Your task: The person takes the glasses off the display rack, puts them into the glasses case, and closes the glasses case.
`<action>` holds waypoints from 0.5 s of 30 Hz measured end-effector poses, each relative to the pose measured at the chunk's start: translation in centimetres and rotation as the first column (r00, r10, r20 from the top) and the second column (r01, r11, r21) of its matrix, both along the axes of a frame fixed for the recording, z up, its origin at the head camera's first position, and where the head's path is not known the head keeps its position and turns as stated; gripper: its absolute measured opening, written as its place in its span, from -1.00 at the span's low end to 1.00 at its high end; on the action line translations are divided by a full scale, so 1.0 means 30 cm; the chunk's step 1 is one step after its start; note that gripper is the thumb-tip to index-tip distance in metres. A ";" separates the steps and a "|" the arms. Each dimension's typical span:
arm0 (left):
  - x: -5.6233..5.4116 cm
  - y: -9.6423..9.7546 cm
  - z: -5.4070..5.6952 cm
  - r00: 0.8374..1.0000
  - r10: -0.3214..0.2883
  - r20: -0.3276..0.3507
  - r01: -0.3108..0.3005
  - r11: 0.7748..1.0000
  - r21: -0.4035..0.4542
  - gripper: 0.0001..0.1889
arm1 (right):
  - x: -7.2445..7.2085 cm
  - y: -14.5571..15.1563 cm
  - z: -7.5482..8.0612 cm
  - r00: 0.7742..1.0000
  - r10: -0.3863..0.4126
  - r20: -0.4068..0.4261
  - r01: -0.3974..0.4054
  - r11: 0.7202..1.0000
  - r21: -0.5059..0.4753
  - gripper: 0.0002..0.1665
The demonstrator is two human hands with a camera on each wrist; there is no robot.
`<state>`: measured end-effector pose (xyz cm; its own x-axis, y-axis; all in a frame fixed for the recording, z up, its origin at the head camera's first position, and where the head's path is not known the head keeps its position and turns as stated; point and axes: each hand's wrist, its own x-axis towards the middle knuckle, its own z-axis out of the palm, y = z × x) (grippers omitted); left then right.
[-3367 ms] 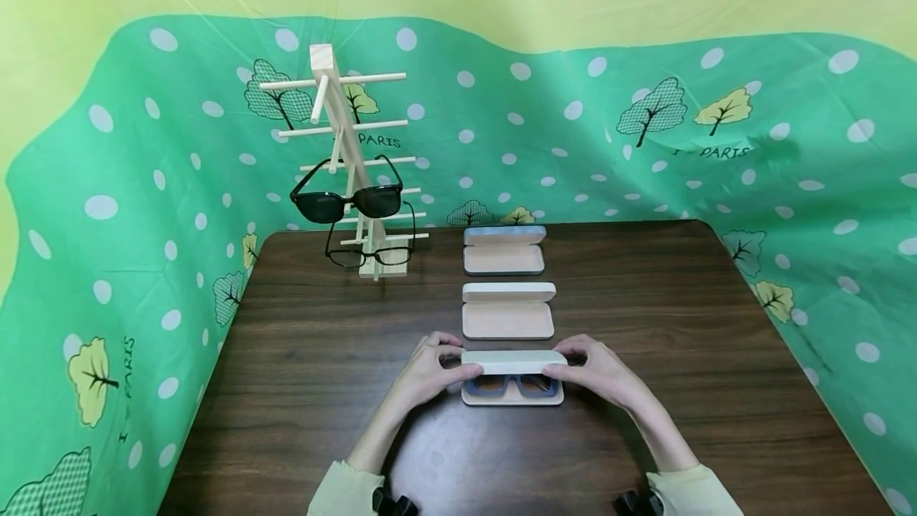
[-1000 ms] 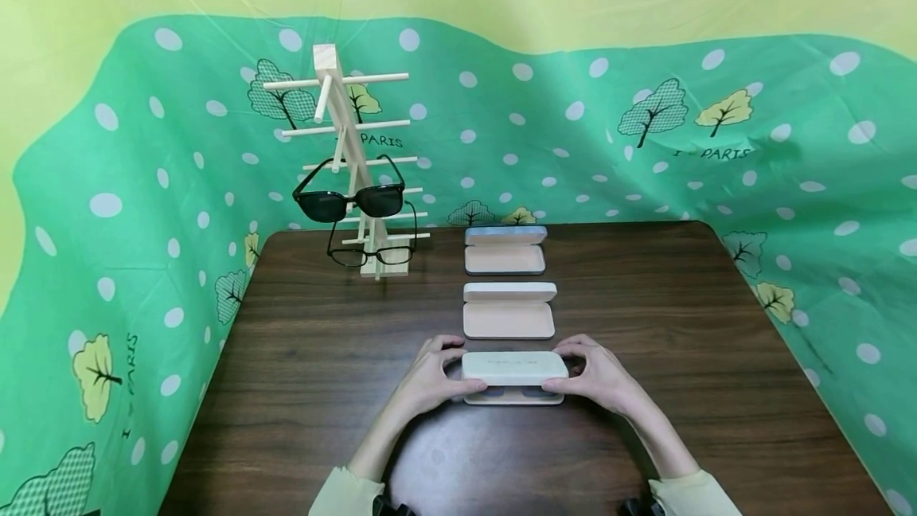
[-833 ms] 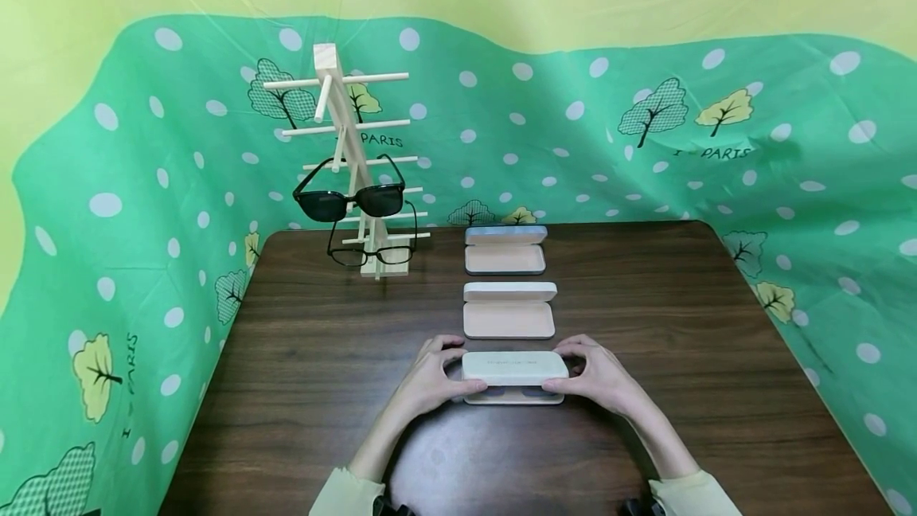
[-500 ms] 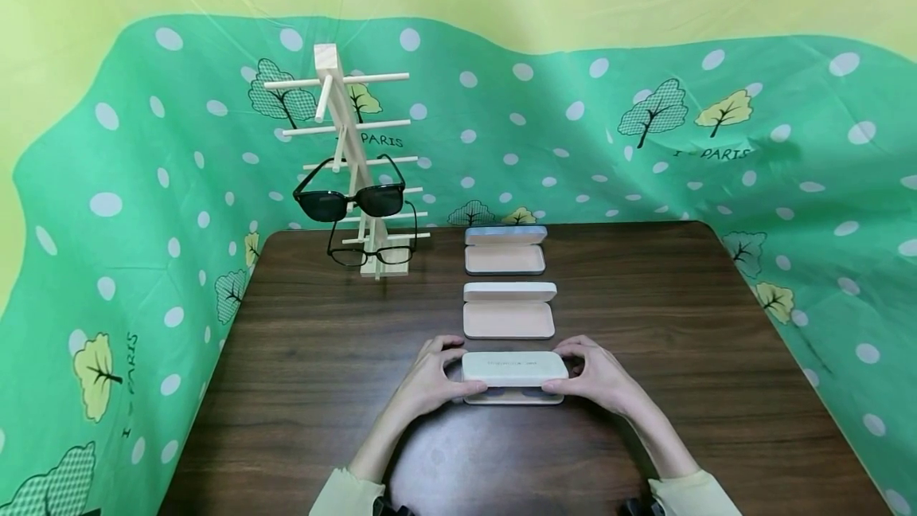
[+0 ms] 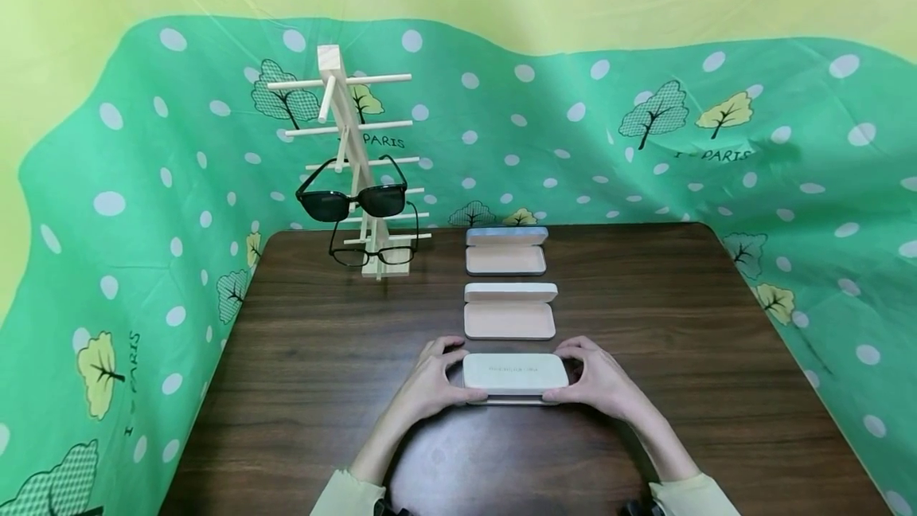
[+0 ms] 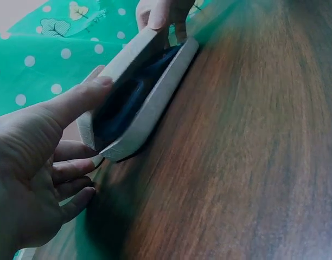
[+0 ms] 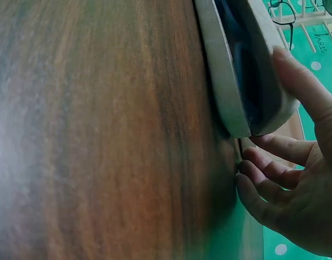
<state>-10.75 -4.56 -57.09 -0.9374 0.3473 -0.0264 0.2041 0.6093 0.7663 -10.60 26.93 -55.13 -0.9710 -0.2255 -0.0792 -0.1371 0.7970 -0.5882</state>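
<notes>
A pale glasses case (image 5: 516,373) lies on the table at front centre, its lid lowered to a narrow gap. Through that gap, the left wrist view shows blue-framed glasses (image 6: 121,103) inside. My left hand (image 5: 430,381) grips the left end of the case, thumb on the lid's front edge and fingers behind. At the right end my right hand (image 5: 600,379) does the same, its thumb (image 7: 296,73) on the lid edge in the right wrist view. From above, the lid hides the glasses.
Behind it stand a white open glasses case (image 5: 509,321) and, farther back, a blue-lidded open one (image 5: 505,260). A wooden glasses rack (image 5: 349,114) at back left carries black sunglasses (image 5: 383,201) and thin black-rimmed glasses (image 5: 351,258). Green patterned cloth (image 5: 559,126) borders the table (image 5: 322,349).
The lid of the front case has come down towards me under both hands, covering the blue-framed glasses that showed earlier. Both hands stay at its ends, thumbs lower than before.
</notes>
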 end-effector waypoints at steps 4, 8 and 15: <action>0.003 0.001 -0.013 0.997 -0.027 -0.071 0.023 0.998 -0.054 -0.18 | 0.012 -0.002 -0.013 0.999 -0.004 -0.047 0.006 0.998 0.058 -0.05; 0.004 0.000 -0.016 0.996 -0.033 -0.088 0.028 0.998 -0.065 -0.16 | 0.018 -0.005 -0.017 0.998 -0.015 -0.055 0.019 0.997 0.076 -0.03; 0.013 0.007 -0.015 0.990 -0.050 -0.131 0.032 0.991 -0.133 -0.14 | 0.026 -0.017 -0.022 0.997 0.004 -0.077 0.004 0.994 0.110 -0.06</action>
